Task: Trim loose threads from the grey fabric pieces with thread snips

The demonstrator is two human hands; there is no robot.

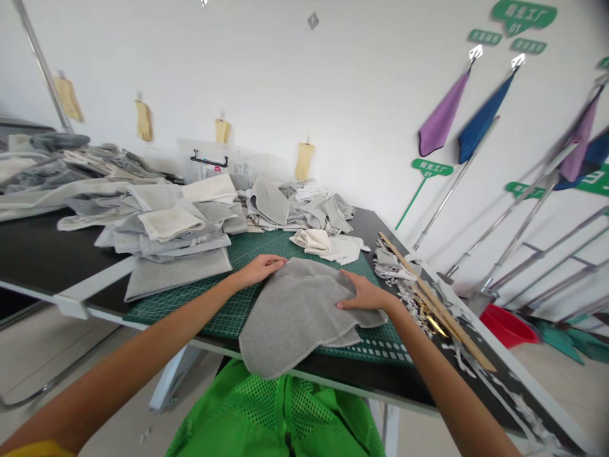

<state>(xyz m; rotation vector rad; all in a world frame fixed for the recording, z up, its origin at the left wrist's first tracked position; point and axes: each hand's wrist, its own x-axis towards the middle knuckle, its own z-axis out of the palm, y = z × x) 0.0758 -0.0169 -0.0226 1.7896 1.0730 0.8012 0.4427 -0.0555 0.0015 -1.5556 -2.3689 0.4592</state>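
Observation:
A grey cloth (295, 317) lies over the green cutting mat (223, 317), its near edge hanging past the table's front edge. At the cloth's upper left corner is my left hand (261, 268), with thumb and fingers pinched together on its edge. My right hand (364, 293) rests on the right part of the cloth, thumb and fingers spread apart. Beneath the cloth's right side, more layers of grey fabric show. Just beyond it lie folded cream and white cloths (328, 245).
Stacks of grey cloths (166, 222) stand on the left, with another heap (290, 206) at the back. Along the right edge lie a wooden strip (438, 301), scissors with gold handles (434, 322) and fabric scraps (392, 263). A clear box (209, 162) stands by the wall.

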